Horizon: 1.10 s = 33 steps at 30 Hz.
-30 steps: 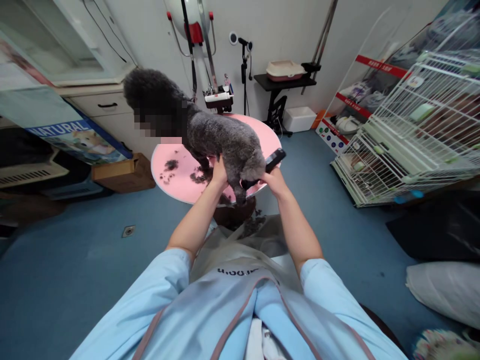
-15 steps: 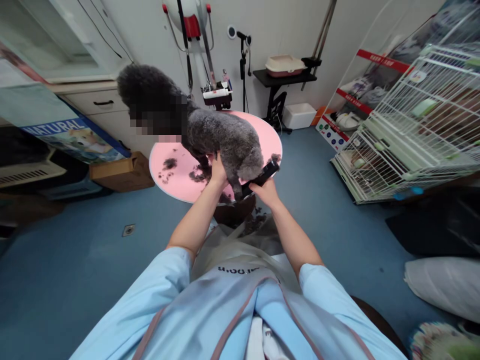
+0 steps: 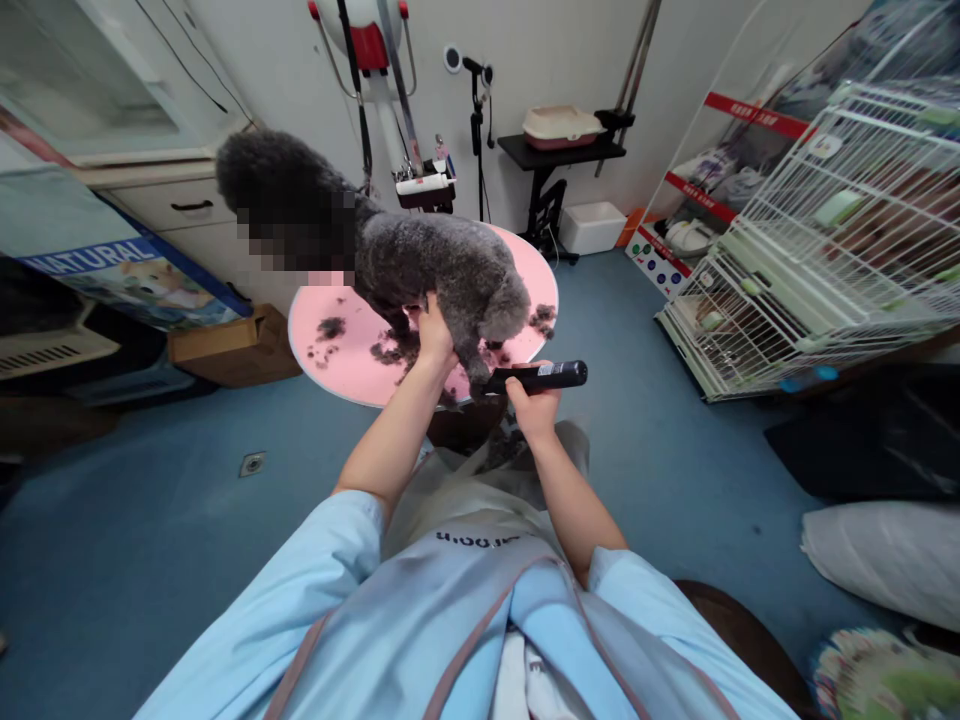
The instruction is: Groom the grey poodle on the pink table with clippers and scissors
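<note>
Nearest, along the bottom of the frame, the person's pale blue sleeves (image 3: 300, 570) flank a bluish-grey apron (image 3: 480, 595). Just right of centre, the right hand (image 3: 535, 408) has its grip wrapped round a black clipper (image 3: 555, 376), held nearly level with its head towards the left. That head meets or overlaps the lower hind leg (image 3: 475, 365) of the grey dog (image 3: 442, 245); which of the two cannot be told. Left of it, the left hand (image 3: 436, 335) rests against the dog's underside, ahead of the thigh; its fingers are partly hidden, so whether that grip is closed cannot be told.

The dog stands on a round pink counter (image 3: 341, 370), centre and upper left of the frame, its hind foot by the near rim and fur clumps (image 3: 330, 327) lying about. The step in hand appears to be trimming the lower hind leg. The next stroke would call for a steady body, the foot kept on the counter, and a light, shallow blade angle. Beyond, at upper centre, is a tool holder (image 3: 425, 198).
</note>
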{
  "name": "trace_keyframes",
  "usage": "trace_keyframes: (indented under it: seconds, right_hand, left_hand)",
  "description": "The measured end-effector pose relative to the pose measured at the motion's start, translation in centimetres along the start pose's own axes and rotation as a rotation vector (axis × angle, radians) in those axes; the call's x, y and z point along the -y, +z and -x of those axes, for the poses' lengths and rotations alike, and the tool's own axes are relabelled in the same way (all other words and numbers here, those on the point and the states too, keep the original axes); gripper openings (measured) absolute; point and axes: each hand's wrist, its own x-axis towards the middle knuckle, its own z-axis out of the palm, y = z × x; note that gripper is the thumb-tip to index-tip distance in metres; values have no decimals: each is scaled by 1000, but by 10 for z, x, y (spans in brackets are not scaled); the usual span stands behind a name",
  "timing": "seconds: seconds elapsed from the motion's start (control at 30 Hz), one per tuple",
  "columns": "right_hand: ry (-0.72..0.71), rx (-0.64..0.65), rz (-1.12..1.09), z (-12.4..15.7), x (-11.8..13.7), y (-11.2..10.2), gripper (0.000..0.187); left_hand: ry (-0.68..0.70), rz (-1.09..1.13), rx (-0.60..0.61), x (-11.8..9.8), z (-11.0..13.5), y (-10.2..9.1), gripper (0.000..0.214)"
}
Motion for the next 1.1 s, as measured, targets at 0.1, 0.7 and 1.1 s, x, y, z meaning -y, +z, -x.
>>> trace_keyframes:
  seconds: [0.1, 0.7, 1.1]
  right_hand:
    - [38, -1, 78, 7, -13, -4, 30]
    - [-55, 2, 35, 19, 0, 8, 33]
    - [16, 162, -4, -1, 21, 2, 33]
  left_hand:
    - [1, 7, -5, -1, -2, 0, 30]
    - [-3, 12, -81, -8, -3, 5, 34]
    - [51, -48, -43, -5, -7, -2, 32]
